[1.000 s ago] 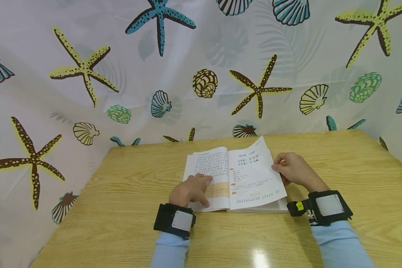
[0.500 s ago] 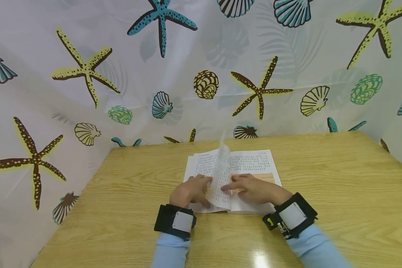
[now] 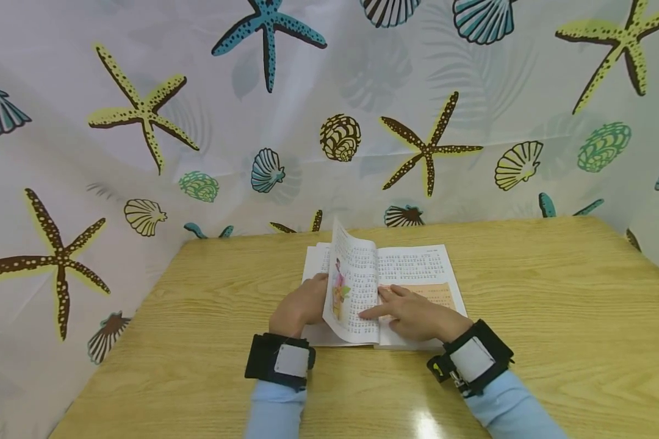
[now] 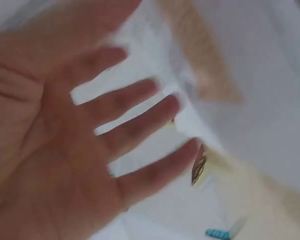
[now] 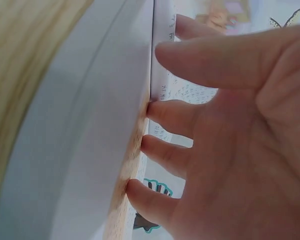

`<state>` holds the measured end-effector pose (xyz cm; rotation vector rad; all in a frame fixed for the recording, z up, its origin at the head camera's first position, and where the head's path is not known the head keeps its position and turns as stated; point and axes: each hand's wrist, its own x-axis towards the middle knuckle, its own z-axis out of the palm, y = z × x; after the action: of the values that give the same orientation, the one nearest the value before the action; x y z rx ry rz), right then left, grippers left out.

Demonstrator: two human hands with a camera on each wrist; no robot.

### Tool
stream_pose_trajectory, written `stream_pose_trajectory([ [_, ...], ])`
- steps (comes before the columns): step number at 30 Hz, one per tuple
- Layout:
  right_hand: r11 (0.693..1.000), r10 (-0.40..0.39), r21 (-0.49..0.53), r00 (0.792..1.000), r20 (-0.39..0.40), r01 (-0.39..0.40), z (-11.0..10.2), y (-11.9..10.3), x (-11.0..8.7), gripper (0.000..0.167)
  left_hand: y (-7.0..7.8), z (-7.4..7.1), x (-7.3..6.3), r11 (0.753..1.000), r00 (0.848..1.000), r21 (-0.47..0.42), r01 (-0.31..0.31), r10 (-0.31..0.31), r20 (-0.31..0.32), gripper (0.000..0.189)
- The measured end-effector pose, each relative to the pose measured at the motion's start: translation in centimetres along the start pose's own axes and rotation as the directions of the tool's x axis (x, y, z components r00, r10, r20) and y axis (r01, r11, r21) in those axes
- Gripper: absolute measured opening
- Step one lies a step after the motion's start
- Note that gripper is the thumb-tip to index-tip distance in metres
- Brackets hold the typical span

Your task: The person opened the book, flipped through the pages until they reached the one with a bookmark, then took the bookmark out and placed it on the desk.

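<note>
An open book point(image 3: 445, 274) lies on the table, printed with text and an orange text block on its right page. One leaf point(image 3: 359, 262) stands raised and curved left of the spine, with a coloured picture on its far side. My left hand point(image 3: 299, 308) is at the book's left side, its fingertips partly hidden behind that leaf; in the left wrist view the fingers of the left hand point(image 4: 115, 135) are spread and hold nothing. My right hand point(image 3: 420, 316) lies over the right page with its index finger against the raised leaf. In the right wrist view, fingertips point(image 5: 157, 145) touch the page near the spine.
The wooden table point(image 3: 208, 378) extends around the book on all sides. Behind it hangs a white cloth point(image 3: 296, 110) patterned with starfish and shells. Each wrist wears a black strap point(image 3: 478, 358) below a light blue sleeve.
My right hand has swung a leaf from the right across the spine and now rests near the middle. The leaf has tipped further left. My left hand has shifted slightly left and up.
</note>
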<state>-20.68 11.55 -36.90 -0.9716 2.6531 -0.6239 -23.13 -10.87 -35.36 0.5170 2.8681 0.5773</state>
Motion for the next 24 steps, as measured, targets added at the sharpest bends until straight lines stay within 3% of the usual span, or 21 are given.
stream_pose_trajectory([
  [2,1.000,0.001,0.000,1.000,0.002,-0.001,0.0,0.0,0.0,0.049,-0.2,-0.6,-0.3,1.000,0.993,0.012,-0.022,0.023,-0.116,0.048],
  [4,1.000,-0.003,-0.004,1.000,0.003,0.003,0.0,0.0,0.0,0.049,-0.1,-1.2,-0.5,1.000,0.976,0.000,-0.023,0.022,-0.218,0.049],
  [6,1.000,-0.006,-0.010,1.000,0.002,0.006,0.1,0.1,0.0,0.050,0.1,-1.4,-0.5,0.999,0.969,0.007,-0.032,0.033,-0.246,0.049],
  [8,1.000,-0.014,-0.017,1.000,-0.003,0.014,0.1,0.1,0.1,0.050,0.3,-1.3,-0.3,0.999,0.981,0.018,-0.040,0.042,-0.189,0.052],
  [11,0.999,-0.023,-0.023,1.000,-0.009,0.023,0.1,0.2,0.1,0.050,0.5,-0.4,0.1,1.000,1.000,0.013,-0.023,0.023,0.020,0.064],
  [13,1.000,-0.021,-0.023,1.000,-0.009,0.021,0.1,0.2,0.0,0.050,0.6,0.4,0.4,1.000,0.988,0.012,-0.001,-0.001,0.151,0.075],
  [15,1.000,-0.016,-0.023,1.000,-0.007,0.016,0.1,0.2,0.0,0.049,0.8,1.0,0.6,0.999,0.974,0.011,0.031,-0.032,0.225,0.082],
  [24,0.999,-0.012,-0.041,1.000,-0.014,0.011,0.2,0.1,0.1,0.048,1.1,1.6,0.8,0.997,0.972,0.026,0.079,-0.082,0.222,0.085],
])
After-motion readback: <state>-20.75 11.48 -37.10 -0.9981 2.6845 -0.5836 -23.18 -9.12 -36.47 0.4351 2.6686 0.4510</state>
